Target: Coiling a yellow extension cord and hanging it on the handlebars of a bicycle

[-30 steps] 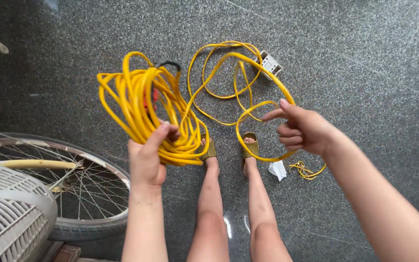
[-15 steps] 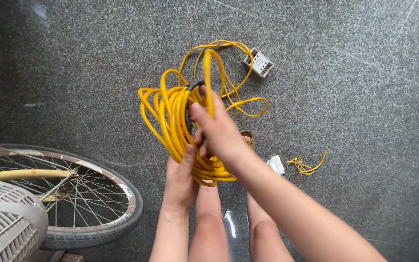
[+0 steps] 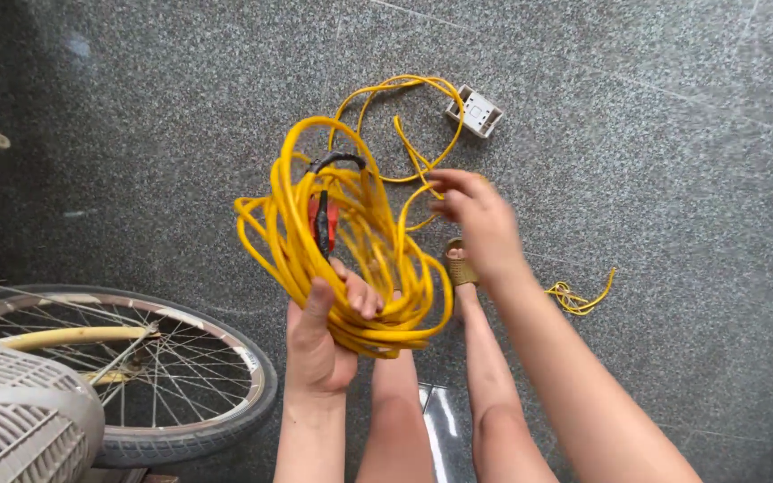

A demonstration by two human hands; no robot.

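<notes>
Speckled granite floor (image 3: 673,179); left hand (image 3: 319,335) clamps looped yellow cable (image 3: 351,241), right hand (image 3: 480,219) fingers pinch one strand.

bare forearms and bare legs fill the lower centre of the frame; a woven olive-tan sandal (image 3: 460,266) covers one foot.

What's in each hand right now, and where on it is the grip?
The left hand grips the yellow cable coil at its bottom, where the loops bunch. The right hand pinches the loose cable strand leading toward the floor.
</notes>
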